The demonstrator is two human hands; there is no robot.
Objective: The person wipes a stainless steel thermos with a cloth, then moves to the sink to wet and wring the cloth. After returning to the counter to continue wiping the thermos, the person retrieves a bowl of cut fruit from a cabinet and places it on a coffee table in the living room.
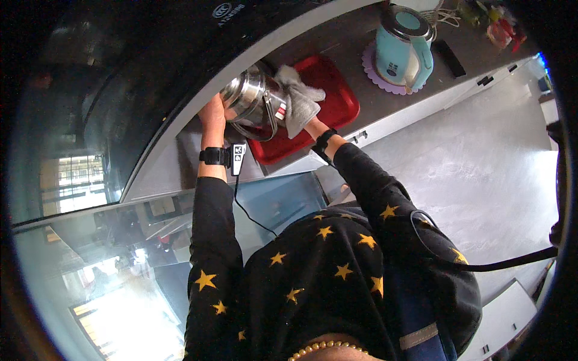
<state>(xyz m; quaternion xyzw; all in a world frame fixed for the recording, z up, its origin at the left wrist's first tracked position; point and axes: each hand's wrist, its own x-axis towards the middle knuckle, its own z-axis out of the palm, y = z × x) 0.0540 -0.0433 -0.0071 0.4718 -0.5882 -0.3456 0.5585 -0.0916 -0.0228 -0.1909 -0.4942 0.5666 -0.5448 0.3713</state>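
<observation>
A shiny stainless steel pot [251, 97] with a wire bail handle [272, 118] is tipped on its side above a red plastic tray [332, 85]. My left hand [212, 113] grips the pot at its left end; the fingers are partly hidden behind the metal. With my right hand [311, 126] I hold a grey cloth [301, 101] against the pot's other end, beside a small red and white label. The cloth covers most of that hand.
A light blue electric kettle [399, 54] stands on a scalloped purple mat [369, 63] at the counter's right. Next to it lies a flat black object [450, 58]. A glossy dark cabinet panel [113, 81] overhangs the counter [356, 45] at left. White drawers [406, 108] run below.
</observation>
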